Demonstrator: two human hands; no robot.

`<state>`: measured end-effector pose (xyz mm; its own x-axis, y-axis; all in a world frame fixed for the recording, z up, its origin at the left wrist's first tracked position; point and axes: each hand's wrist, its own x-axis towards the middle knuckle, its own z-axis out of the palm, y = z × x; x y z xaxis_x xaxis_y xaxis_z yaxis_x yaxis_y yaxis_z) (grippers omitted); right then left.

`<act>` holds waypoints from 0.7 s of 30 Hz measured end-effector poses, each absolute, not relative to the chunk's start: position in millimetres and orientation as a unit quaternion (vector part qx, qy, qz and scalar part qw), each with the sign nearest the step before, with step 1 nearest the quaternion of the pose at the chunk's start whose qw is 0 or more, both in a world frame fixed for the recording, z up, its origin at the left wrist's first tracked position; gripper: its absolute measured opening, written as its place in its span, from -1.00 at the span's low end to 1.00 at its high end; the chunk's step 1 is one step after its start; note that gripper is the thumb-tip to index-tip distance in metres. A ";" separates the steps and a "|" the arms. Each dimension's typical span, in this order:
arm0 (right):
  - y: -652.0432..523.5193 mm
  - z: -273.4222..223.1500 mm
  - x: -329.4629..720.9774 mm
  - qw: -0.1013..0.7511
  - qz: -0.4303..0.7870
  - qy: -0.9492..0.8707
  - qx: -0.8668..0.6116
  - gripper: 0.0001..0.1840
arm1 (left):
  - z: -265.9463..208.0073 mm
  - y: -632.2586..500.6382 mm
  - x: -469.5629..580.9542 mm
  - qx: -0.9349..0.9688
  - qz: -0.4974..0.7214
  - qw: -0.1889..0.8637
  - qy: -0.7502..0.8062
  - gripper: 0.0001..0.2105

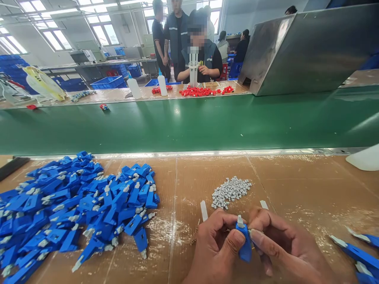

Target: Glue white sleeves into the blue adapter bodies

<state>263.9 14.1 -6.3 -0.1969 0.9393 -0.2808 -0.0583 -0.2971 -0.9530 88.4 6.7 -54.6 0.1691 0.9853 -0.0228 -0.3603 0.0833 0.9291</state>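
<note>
A blue plastic part with a grey tip at its upper end is pinched upright between the thumb and fingers of my left hand. My right hand is closed against the right side of that part, thumb and forefinger pressed together near the grey tip. What those right fingers hold, if anything, is hidden. Just beyond both hands lies a small heap of tiny grey pieces. One white strip shows behind my left hand, and another white strip pokes out behind my right.
A large pile of blue parts with grey tips covers the left of the brown table. More blue parts lie at the right edge. Beyond runs a green conveyor belt. Across it, a co-worker sits behind red pieces and white bottles.
</note>
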 end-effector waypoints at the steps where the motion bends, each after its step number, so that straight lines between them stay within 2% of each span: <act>1: 13.4 -6.8 263.6 0.393 0.635 -0.442 -0.497 -0.43 | -52.4 6.5 87.1 0.430 0.523 0.634 0.374 -0.48; 6: 14.5 -12.0 263.9 0.400 0.649 -0.435 -0.479 -0.46 | -44.5 6.7 83.3 0.457 0.516 0.608 0.394 -0.48; 13: 20.9 -11.8 268.6 0.387 0.708 -0.382 -0.451 -0.49 | -37.4 9.3 84.1 0.401 0.501 0.679 0.357 -0.49; 21: 22.2 -18.6 274.9 0.364 0.737 -0.362 -0.439 -0.44 | -34.4 9.2 84.2 0.408 0.490 0.696 0.332 -0.46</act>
